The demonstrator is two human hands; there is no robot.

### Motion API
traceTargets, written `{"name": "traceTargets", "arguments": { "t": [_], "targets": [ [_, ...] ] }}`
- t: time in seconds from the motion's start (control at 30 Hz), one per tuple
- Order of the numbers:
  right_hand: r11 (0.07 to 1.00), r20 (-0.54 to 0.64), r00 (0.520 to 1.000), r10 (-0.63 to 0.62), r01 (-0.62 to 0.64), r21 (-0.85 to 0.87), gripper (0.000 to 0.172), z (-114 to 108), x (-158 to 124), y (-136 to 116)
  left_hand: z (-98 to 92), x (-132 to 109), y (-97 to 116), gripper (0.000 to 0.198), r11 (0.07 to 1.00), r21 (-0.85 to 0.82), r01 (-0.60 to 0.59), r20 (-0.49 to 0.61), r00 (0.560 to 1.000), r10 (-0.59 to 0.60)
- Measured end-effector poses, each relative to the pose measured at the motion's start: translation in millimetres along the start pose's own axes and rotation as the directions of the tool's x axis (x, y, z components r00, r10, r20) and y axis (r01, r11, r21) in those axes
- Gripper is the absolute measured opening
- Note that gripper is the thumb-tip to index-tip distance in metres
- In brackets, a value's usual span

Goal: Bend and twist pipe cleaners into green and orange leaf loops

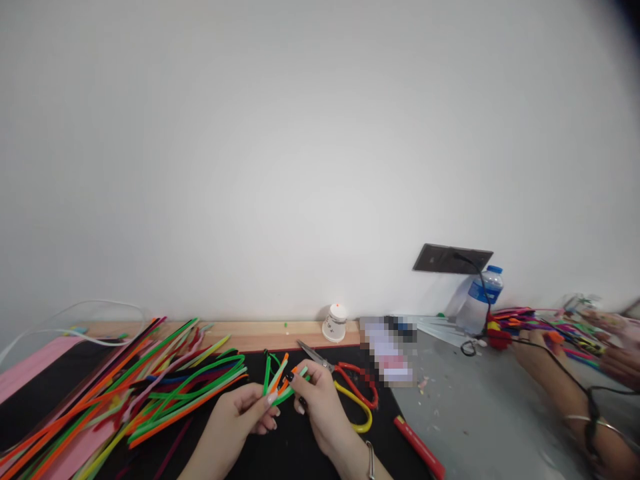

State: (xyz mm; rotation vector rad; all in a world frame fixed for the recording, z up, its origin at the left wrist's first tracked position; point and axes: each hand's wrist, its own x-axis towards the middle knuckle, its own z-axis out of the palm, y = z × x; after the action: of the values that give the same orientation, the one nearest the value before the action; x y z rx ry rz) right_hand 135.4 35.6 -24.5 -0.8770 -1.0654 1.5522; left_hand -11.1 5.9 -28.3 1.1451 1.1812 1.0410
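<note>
Between my two hands is a small bundle of bent pipe cleaners point(275, 381) in green, pale mint and orange. My left hand point(249, 408) pinches its lower left side with thumb and fingers. On the other side my right hand point(314, 395) grips the orange and mint ends. Just behind the right hand lie scissors with red handles point(356, 381), blades pointing up and left. A yellow scissor-like handle point(361, 415) shows beside that wrist, partly covered by the hand. Left of my hands is a large heap of long loose pipe cleaners point(165, 400) in many colours.
A white paper cup point(334, 324) stands upside down by the wall. A blurred phone-like object point(390, 353) and a red utility-knife-like tool point(419, 447) lie to the right. Farther right are a water bottle point(481, 301) and a co-worker's hands point(540, 357) near more pipe cleaners.
</note>
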Motion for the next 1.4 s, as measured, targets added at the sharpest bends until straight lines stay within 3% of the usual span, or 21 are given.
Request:
{"name": "traceTargets", "arguments": {
  "t": [0.37,0.47,0.63,0.87,0.97,1.23,1.4],
  "targets": [
    [0.994,-0.020,0.996,-0.088,0.086,-0.060,0.017,3,-2,-7,4.1,1,4,0.033,0.998,-0.055,0.042,0.032,0.999,-0.040],
    [0.991,0.026,1.000,-0.018,0.021,-0.130,0.019,1,0,-8,3.8,0,5,0.035,0.997,-0.046,0.061,0.035,0.998,-0.060],
    [0.991,0.048,0.994,0.096,-0.091,-0.100,0.024,0,0,-4,4.2,2,1,0.034,0.995,-0.051,0.082,0.061,0.995,-0.079],
    [0.978,-0.026,0.993,-0.112,0.105,-0.181,0.015,-2,0,-6,5.5,3,-6,0.031,0.998,-0.001,0.061,0.074,0.995,-0.061],
    [0.974,-0.059,0.989,-0.139,0.126,-0.186,0.014,-2,0,-9,5.3,3,-6,0.032,0.998,-0.004,0.063,0.064,0.996,-0.062],
    [0.994,-0.084,0.996,-0.006,0.015,0.104,0.015,-1,-1,-7,6.1,-1,5,0.034,0.998,0.062,0.010,0.043,0.999,-0.013],
    [0.992,-0.090,0.996,-0.004,0.015,0.123,0.016,-2,1,-8,5.6,0,2,0.033,0.999,0.048,-0.005,0.073,0.997,0.002]
  ]
}}
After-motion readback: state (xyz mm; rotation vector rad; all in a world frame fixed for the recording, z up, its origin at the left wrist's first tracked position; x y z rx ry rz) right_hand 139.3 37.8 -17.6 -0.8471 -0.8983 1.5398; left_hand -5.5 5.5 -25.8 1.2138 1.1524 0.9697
